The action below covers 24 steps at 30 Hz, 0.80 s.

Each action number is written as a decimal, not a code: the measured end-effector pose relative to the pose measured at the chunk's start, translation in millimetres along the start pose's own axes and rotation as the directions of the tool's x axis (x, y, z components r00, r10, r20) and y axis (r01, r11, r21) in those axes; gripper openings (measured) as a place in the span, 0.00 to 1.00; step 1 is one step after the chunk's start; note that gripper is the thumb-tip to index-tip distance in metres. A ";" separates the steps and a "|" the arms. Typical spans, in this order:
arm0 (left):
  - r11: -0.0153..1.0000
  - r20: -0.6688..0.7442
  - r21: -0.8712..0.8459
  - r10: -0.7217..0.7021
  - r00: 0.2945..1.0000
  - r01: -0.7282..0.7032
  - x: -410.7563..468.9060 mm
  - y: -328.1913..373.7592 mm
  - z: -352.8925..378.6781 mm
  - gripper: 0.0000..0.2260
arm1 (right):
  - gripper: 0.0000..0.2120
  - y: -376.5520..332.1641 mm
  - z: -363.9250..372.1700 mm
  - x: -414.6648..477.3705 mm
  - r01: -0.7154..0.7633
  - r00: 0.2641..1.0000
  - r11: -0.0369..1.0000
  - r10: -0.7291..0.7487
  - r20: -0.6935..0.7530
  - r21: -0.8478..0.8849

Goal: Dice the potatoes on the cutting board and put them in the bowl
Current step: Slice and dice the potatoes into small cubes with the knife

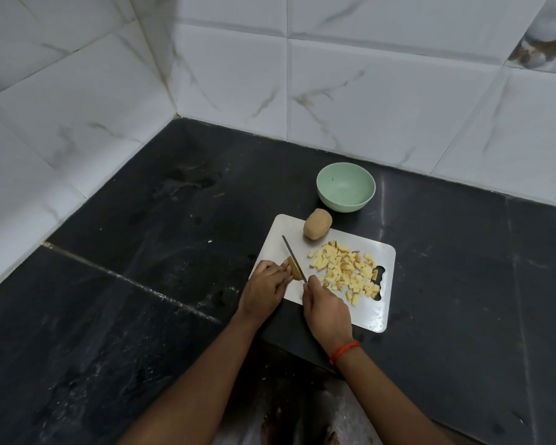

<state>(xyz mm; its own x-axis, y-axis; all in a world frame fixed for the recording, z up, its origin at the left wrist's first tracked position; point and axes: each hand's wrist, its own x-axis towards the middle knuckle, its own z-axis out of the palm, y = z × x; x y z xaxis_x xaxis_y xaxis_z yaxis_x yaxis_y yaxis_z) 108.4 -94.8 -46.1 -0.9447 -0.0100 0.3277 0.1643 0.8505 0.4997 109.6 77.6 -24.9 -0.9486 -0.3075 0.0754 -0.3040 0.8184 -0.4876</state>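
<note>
- A person dices potatoes on a dark stone worktop [142, 252] in a tiled corner. By the look of it the job is past its midpoint but well short of done.
- Done: a heap of pale potato cubes [344, 271] covers the 3 o'clock half of the white cutting board [381, 316].
- In hand: a skin-on potato piece [292, 267] sits at the board's 9 o'clock edge with the knife [294, 259] set across it.
- Left to do: a whole potato [317, 228] waits uncut at the board's 12 o'clock edge. The green bowl [345, 203], just beyond it at 12 o'clock, shows no cubes inside, so the whole transfer is yet to come.
- The left hand [265, 285] has its fingers curled down onto the potato piece, pinning it to the board.
- The right hand [326, 311], a red thread [344, 351] at its wrist, is closed round the knife's handle, which is hidden in the fist.
- The knife's long axis runs from 5 o'clock at the handle to 11 o'clock at the tip, pointing away from the person.
- The whole potato lies with its long axis from 7 to 1 o'clock, its far end towards the bowl.
- The potato piece is half covered by fingers and blade, so its axis cannot be told.
- The board's long side runs roughly from 10 to 4 o'clock.
</note>
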 end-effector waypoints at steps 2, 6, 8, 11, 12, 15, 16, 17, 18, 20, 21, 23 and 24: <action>1.000 0.006 -0.005 -0.006 1.000 0.006 -0.1 -0.7 -0.2 0.09 | 0.07 0.9 -0.7 -0.1 0.015 1.000 1.000 -0.015 0.008 0.003; 1.000 0.012 -0.005 -0.025 1.000 0.025 -0.2 -1.4 0.3 0.09 | 0.07 2.4 -1.2 -2.5 0.034 0.999 0.999 -0.034 -0.002 0.001; 1.000 0.014 -0.006 -0.020 1.000 0.020 -0.4 -1.7 0.6 0.09 | 0.06 2.7 -1.8 -2.8 0.043 0.999 0.999 -0.043 -0.013 0.000; 1.000 0.017 -0.004 -0.021 1.000 0.021 -0.4 -1.2 0.3 0.08 | 0.07 2.2 -2.9 -4.7 0.056 0.998 0.998 -0.055 -0.041 0.010; 1.000 0.015 -0.004 -0.020 1.000 0.020 -0.2 -1.2 0.0 0.08 | 0.07 2.4 -2.6 -5.8 0.061 0.997 0.998 -0.061 -0.050 0.010; 1.000 0.017 -0.001 -0.013 1.000 0.013 -0.2 -1.4 -0.1 0.08 | 0.07 1.4 -2.3 -8.4 0.045 0.998 0.999 -0.046 -0.042 -0.028; 1.000 0.017 -0.002 -0.015 1.000 0.015 0.0 -1.8 -0.1 0.08 | 0.06 0.4 -1.8 -8.5 0.038 0.999 0.998 -0.039 -0.028 -0.042; 1.000 0.017 -0.004 -0.016 1.000 0.016 0.0 -2.1 -0.5 0.08 | 0.04 -1.2 -1.4 -8.4 0.034 0.999 0.998 -0.034 -0.010 -0.056; 1.000 0.018 -0.005 -0.015 1.000 0.015 -0.1 -2.1 -0.3 0.08 | 0.03 -3.0 -1.2 -8.5 0.029 1.000 0.997 -0.029 0.013 -0.074; 1.000 0.013 -0.010 -0.015 1.000 0.015 -0.1 -1.5 0.0 0.08 | 0.07 -6.5 -1.4 -6.9 0.019 0.998 0.994 -0.012 0.063 -0.105; 1.000 0.008 -0.014 -0.018 1.000 0.018 0.3 -1.0 0.1 0.09 | 0.09 -7.1 -2.3 -5.2 0.023 0.996 0.994 -0.014 0.086 -0.110; 1.000 -0.007 -0.017 -0.013 1.000 0.013 1.5 -0.1 0.4 0.08 | 0.09 -6.3 -7.4 -1.8 0.044 0.992 0.993 -0.030 0.124 -0.109; 1.000 -0.013 -0.014 -0.008 1.000 0.008 2.1 0.2 0.8 0.07 | 0.08 -5.4 -10.5 -0.2 0.054 0.989 0.992 -0.039 0.140 -0.111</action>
<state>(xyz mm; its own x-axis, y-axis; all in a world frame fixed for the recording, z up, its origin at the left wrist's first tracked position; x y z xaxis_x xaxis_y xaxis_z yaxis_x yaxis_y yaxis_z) 106.2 -94.2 -45.9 -0.9422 -0.0235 0.3341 0.1610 0.8430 0.5132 110.4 78.4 -13.1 -0.9144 -0.4038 -0.0286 -0.3631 0.8492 -0.3834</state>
